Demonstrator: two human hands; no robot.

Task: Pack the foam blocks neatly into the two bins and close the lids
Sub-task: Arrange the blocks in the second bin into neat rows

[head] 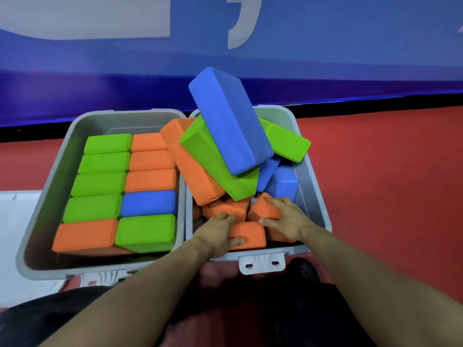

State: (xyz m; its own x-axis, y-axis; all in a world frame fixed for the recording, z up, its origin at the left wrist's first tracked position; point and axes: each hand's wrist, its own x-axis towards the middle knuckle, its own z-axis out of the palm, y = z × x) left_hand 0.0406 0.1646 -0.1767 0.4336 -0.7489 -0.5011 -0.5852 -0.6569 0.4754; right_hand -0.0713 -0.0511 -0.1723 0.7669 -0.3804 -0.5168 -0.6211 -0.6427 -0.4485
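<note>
Showing packing half done: left bin (47, 186) holds tidy rows; right bin (314, 186) holds a loose heap. Left hand (220, 231) curls round an orange block (250, 235) at its near edge; right hand (288, 220) grips another orange block (263, 207). Lids not closed.

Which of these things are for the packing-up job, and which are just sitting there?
For the job:
- left bin, blocks packed in neat rows
- right bin, blocks piled loosely
- big blue block on top of the pile
- orange block gripped by the left hand
- orange block gripped by the right hand

Just there:
- red floor
- blue banner
</note>
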